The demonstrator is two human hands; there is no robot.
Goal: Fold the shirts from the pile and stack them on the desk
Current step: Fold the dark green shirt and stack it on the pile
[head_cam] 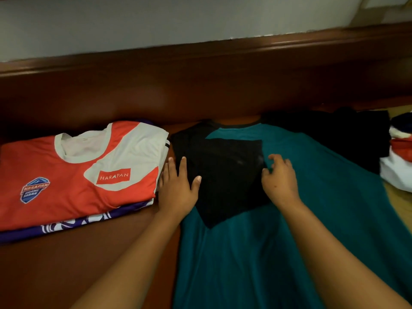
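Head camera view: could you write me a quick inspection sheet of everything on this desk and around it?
Surface: dark reddish-brown wooden desk, mostly covered by clothes.
Job's things: teal shirt with black sleeves spread flat, left sleeve folded in over its chest; folded red-and-white jersey on top of a folded purple patterned shirt, at left.
Clutter: pile of unfolded clothes, red, white and dark, at the right edge.
Grippers: left hand rests flat on the black sleeve; right hand has curled fingers on the sleeve's edge, grip unclear.
Cables: nothing seen.
Surroundings: pale wall above a raised wooden ledge.
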